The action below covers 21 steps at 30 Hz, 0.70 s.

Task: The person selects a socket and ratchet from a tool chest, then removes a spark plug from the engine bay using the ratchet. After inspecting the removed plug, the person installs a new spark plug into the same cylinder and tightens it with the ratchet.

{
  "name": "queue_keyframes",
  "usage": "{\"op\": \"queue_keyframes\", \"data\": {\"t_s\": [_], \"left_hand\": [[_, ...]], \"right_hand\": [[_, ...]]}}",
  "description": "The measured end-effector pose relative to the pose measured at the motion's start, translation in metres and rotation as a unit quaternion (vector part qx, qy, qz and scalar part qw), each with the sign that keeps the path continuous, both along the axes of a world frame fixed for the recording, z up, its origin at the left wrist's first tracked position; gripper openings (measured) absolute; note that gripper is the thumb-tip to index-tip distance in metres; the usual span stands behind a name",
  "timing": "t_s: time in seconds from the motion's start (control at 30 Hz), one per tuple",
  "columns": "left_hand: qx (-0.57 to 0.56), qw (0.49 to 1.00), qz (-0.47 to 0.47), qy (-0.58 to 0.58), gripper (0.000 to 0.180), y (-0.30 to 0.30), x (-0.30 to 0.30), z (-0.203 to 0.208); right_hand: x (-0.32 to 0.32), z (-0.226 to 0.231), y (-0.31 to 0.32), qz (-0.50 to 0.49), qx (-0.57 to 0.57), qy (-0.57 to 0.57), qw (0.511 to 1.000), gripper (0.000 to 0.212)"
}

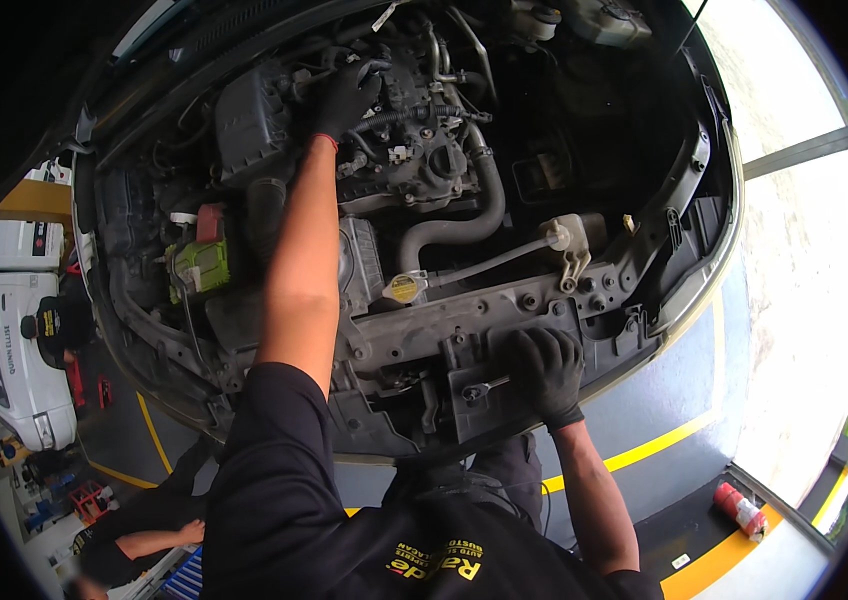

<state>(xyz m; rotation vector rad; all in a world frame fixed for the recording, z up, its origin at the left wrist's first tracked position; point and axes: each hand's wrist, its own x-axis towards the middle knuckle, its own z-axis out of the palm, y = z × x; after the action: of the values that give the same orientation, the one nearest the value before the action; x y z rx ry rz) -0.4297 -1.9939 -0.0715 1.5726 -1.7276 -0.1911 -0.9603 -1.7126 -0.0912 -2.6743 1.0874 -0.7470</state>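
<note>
Black-sleeved shoulders fill the lower edge, and from them both forearms reach into the open engine bay [644, 230] of a car. Gloved in black, the right hand [544, 368] is closed around the handle of a metal wrench [482, 388], whose head lies on the grey front crossmember [414, 330] at the bay's near edge. Gloved the same way, the left hand [346, 95] stretches toward the far side of the bay, fingers curled over hoses on top of the engine [424, 150]; what it grips I cannot tell. A yellow radiator cap [404, 289] sits between the two arms, a green-topped battery [200, 264] at the bay's left edge.
</note>
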Motion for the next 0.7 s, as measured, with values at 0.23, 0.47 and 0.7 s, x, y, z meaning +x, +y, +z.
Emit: {"op": "queue_keyframes", "data": {"t_s": [0.23,0.47,0.7], "left_hand": [[0.053,0.976,0.182,-0.11,0.045,-0.002,-0.015,0.011],[0.034,0.999,0.018,-0.015,0.045,0.003,-0.002,0.0],[-0.002,0.985,0.147,-0.086,0.043,-0.011,0.017,-0.018]], "right_hand": [[0.004,0.01,-0.002,-0.003,0.0,-0.009,1.0,0.052],[0.001,0.003,-0.001,-0.002,-0.003,0.009,1.0,0.061],[0.005,0.011,-0.002,0.007,0.006,-0.008,1.0,0.061]]}}
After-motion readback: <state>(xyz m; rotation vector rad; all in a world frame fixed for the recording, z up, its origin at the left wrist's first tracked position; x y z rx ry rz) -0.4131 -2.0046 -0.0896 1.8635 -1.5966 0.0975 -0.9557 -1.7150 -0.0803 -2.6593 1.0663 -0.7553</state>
